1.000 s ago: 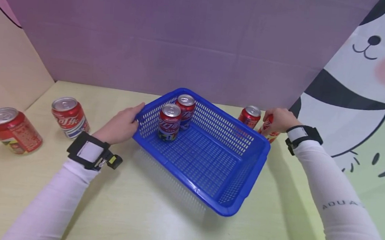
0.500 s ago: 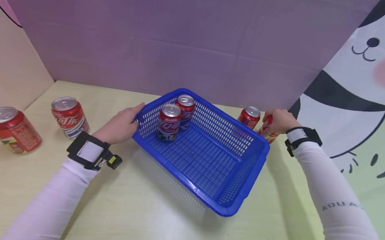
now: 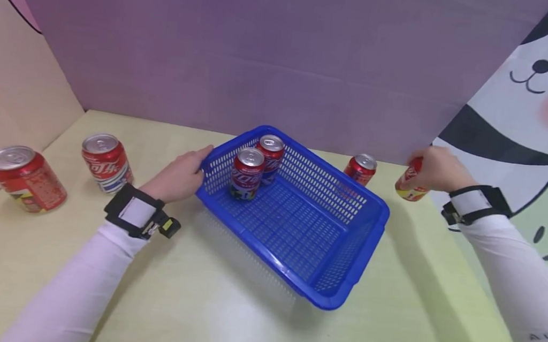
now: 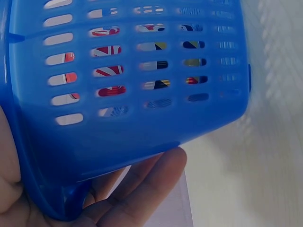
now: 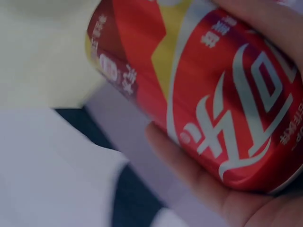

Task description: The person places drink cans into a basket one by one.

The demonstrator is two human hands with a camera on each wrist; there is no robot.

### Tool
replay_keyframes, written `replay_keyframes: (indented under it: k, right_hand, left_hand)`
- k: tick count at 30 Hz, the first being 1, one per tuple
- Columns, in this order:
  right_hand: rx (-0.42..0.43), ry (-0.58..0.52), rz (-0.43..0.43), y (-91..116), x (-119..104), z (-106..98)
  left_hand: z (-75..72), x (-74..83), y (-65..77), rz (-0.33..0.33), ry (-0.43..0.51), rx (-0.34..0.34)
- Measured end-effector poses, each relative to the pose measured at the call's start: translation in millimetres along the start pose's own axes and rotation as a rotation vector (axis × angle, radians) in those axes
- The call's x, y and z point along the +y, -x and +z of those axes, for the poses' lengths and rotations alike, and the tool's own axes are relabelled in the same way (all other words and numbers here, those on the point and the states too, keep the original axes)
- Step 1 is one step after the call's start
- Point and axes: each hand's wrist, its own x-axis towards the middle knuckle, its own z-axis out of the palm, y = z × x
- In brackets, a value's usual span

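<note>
My left hand (image 3: pixel 177 177) grips the left end of a blue plastic basket (image 3: pixel 267 252), its fingers curled over the rim. Two red soda cans stand inside at that end: a nearer can (image 3: pixel 247 174) and one behind it (image 3: pixel 271 152). In the left wrist view, bits of can colour show through the slots of the basket wall (image 4: pixel 123 132). On the right, my right hand (image 3: pixel 440 169) holds a red and yellow soda can (image 3: pixel 410 182), also large in the right wrist view, where the fingers wrap around the can (image 5: pixel 199 94).
Behind the basket's right side stands another red can (image 3: pixel 361 170), partly hidden by the rim. Two more cans are at the left, one red-white can (image 3: pixel 107 164) and one red can (image 3: pixel 29 181). A purple wall (image 3: pixel 273 58) closes the back; a panda-printed wall (image 3: pixel 489 134) is at right.
My right hand has moved right with the can, away from the basket and the can behind it. My left hand keeps its grip on the basket; the head view has shifted slightly.
</note>
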Motion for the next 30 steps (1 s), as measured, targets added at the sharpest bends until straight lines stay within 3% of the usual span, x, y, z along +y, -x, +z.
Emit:
replay_keyframes:
  k: [4,7,9,14,18,23,30]
  right_hand:
    - [0.101,0.035,-0.081,15,-48,-52]
    - [0.093,0.009,-0.178,20,-96,-75]
    - [0.051,-0.008,-0.249,20,-128,-78]
    - [-0.128,-0.031,-0.403,6,-195,-50]
    - [-0.261,-0.026,-0.432,-8,-226,-17]
    - [-0.34,-0.019,-0.401,-25,-237,11]
    - [-0.299,0.02,-0.354,-43,-234,36]
  left_hand:
    - [1.2,0.7,-0.3,0.002,0.007,0.005]
    - [-0.2,1.0,0.8,-0.002,0.01,0.007]
    - [-1.6,0.7,2.0,-0.001,0.004,0.009]
    - [-4.2,-1.2,4.8,0.0,-0.003,0.011]
    - [-3.3,-2.1,4.3,-0.001,0.005,0.008]
    - [0.0,-2.3,0.8,0.009,0.015,0.006]
    - [0.5,-0.1,0.7,0.013,0.003,0.001]
